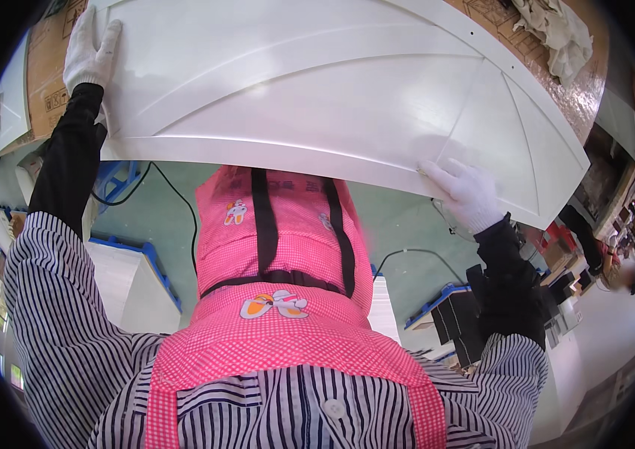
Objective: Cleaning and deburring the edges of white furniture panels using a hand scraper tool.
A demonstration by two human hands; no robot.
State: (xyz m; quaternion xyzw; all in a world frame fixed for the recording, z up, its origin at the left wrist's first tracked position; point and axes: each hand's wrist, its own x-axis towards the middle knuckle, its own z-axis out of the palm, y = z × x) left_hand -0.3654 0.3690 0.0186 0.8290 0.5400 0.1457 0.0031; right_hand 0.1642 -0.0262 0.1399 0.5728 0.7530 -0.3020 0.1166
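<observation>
A large white door-like panel (317, 97) with raised diagonal and curved trim lies in front of me. My left hand (93, 52), in a white knit glove, rests along the panel's left edge, thumb apart from the stretched fingers. At the near edge, towards the right, is my right hand (465, 196), also gloved in white. Its fingers are drawn together and point left, the tips touching the panel. Whatever small thing may be between those tips is too small to make out.
Brown cardboard (48, 82) lies under the panel, with a crumpled pale cloth (557, 37) at the far right. Black cables (175, 194) run over the green floor (145, 224). White blocks with blue edging (134, 277) stand below. A person (617, 277) is at the far right.
</observation>
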